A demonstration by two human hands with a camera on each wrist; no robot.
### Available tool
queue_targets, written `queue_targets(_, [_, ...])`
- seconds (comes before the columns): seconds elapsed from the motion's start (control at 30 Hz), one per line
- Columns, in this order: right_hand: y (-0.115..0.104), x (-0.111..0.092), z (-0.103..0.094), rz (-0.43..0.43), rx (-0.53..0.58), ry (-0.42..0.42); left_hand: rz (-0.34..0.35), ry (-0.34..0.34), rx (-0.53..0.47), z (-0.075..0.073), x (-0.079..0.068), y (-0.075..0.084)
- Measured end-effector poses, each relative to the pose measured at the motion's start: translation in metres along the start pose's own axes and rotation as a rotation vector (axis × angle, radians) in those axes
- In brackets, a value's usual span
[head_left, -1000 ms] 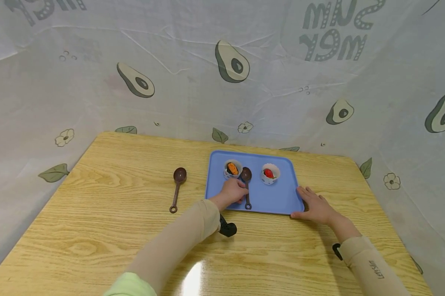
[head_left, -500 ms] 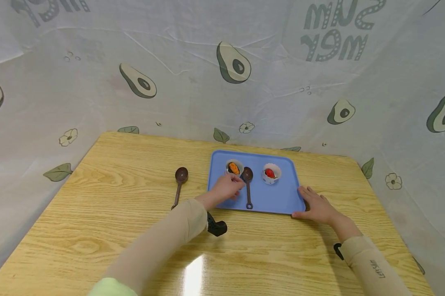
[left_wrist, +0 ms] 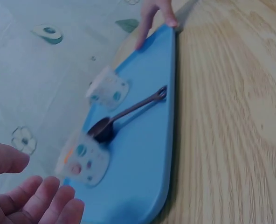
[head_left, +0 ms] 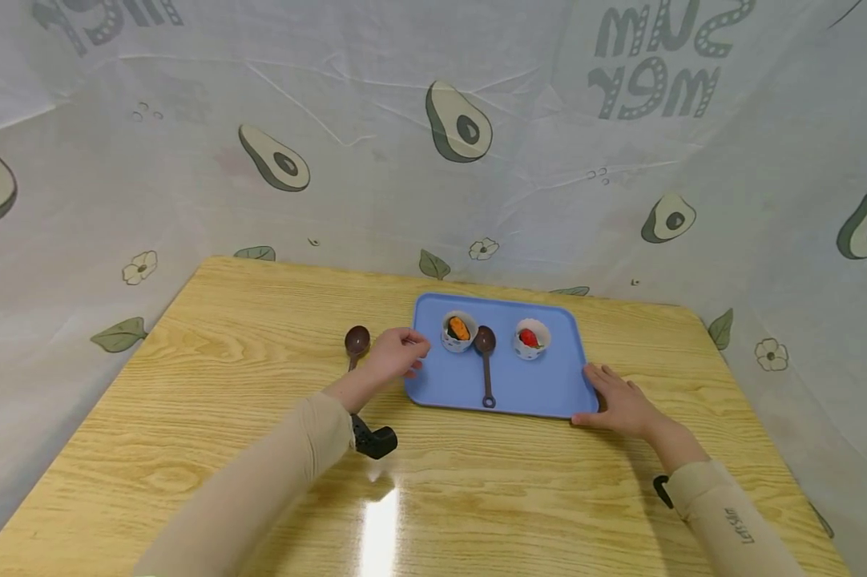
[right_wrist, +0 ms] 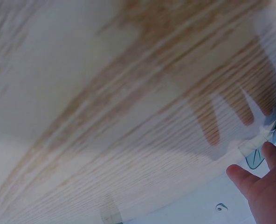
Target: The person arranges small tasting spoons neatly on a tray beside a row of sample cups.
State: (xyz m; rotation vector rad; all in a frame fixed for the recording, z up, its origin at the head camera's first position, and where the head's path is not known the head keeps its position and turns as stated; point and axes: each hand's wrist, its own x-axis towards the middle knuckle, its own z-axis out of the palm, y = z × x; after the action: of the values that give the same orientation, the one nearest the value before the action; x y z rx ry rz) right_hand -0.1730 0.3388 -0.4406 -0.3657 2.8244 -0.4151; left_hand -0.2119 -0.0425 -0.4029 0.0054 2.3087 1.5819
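Your left hand (head_left: 396, 353) has swung off the brown tray spoon (head_left: 487, 366) toward nine o'clock and now hovers by the left rim of the blue tray (head_left: 542, 389), fingers loosely curled, thumb apart, holding nothing. Your right hand (head_left: 618, 406) rests at the tray's four o'clock corner, fingers spread along the rim.

The tray spoon lies mid-tray, handle toward six o'clock, bowl between the polka-dot sushi cup (head_left: 457, 344) at ten and the red-filled cup (head_left: 530, 351) at one. Whether that bowl touches the sushi cup is hard to tell; if it does, nudging the handle could shift the cup. Leaning on your corner could slide or tip the tray and upset both cups. Your left wrist crosses the second brown spoon (head_left: 357, 340), so dropping it could knock that spoon askew.
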Motion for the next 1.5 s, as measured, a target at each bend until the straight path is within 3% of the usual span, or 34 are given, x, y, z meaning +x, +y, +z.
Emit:
queue_targets(0.37, [0.000, -0.001, 0.002, -0.004, -0.011, 0.009, 0.000, 0.071, 0.017, -0.040, -0.012, -0.018])
queue_targets(0.8, [-0.001, -0.001, 0.002, -0.002, -0.007, 0.006, -0.068, 0.143, 0.017, -0.073, -0.022, -0.039])
queue_targets(1.17, [0.001, 0.000, 0.002, 0.002, -0.004, 0.003, -0.126, 0.175, 0.052, -0.084, -0.020, -0.053])
queue_targets(1.5, [-0.001, 0.000, -0.001, 0.001, -0.002, 0.001, -0.178, 0.129, 0.053, -0.083, -0.014, -0.061])
